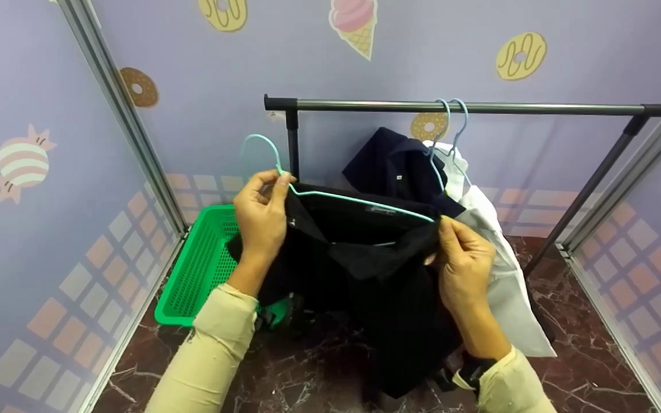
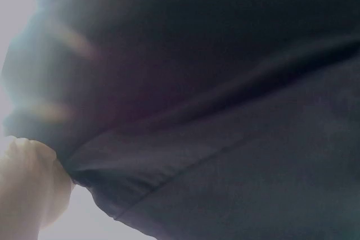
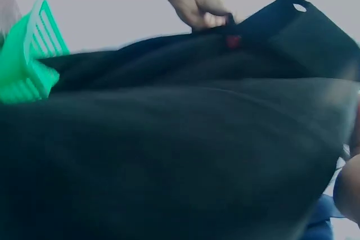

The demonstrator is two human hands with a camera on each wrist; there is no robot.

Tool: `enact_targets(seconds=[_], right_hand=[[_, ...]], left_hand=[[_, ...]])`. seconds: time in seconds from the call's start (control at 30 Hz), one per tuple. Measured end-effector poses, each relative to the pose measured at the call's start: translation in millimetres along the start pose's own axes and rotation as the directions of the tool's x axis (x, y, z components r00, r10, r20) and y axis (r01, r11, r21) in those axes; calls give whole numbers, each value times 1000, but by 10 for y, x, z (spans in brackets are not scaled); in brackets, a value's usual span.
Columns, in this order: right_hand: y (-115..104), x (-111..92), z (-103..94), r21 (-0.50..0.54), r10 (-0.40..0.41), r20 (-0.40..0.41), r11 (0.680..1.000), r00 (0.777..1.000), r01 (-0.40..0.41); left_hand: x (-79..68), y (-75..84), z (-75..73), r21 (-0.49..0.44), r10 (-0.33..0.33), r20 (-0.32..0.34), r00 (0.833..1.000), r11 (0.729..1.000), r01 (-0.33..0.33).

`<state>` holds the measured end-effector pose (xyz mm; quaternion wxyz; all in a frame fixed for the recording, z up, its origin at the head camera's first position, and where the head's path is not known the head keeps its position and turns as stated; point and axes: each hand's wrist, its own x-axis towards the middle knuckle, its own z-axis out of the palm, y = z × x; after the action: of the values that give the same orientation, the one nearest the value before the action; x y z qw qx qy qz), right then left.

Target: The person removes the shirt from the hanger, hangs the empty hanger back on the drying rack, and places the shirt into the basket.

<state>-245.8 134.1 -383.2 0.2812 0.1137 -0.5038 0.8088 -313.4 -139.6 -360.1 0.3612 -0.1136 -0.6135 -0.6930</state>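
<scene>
Floor [image 1: 319, 367] dark, marbled, pale-veined; lilac walls [image 1: 451, 46] printed with sweets [image 1: 23, 163]. Green basket [image 1: 178, 319] on floor at left; clothes rail [image 1: 365, 105] far, white shirt [image 1: 497, 275] hanging at right. Black garment [image 1: 405, 304] held up near side of rail, hanger [image 1: 359, 201] along opening. Left hand [image 1: 261, 215] pinches hanger and left edge; right hand [image 1: 468, 258] pinches right edge.

The basket [image 1: 198, 269] lay left of the garment [image 1: 405, 310]; the hanger [image 1: 359, 201] spanned its opening; the rack [image 1: 365, 105] stood behind it, hung clothes [image 1: 485, 215] behind its right side.
</scene>
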Motion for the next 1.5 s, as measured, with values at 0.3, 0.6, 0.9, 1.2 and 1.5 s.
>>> enact_targets(seconds=[0.3,0.6,0.9,1.2,1.5], right_hand=[[-207,72,1,-434,166,85,894,982,-113],[-231,72,30,-514,210,43,843,977,-159],[-159,63,-51,-506,176,49,853,983,-127],[-212,61,-87,-282,344,78,908,936,-310],[-278,104,-188,-154,504,174,862,846,-483]], left_hand=[[-24,62,-2,76,156,5,988,985,-156],[-43,129,50,125,272,21,962,954,-272],[-45,95,50,93,205,25,978,974,-207],[-42,123,46,73,198,54,979,977,-201],[-29,77,14,36,147,63,987,988,-149]])
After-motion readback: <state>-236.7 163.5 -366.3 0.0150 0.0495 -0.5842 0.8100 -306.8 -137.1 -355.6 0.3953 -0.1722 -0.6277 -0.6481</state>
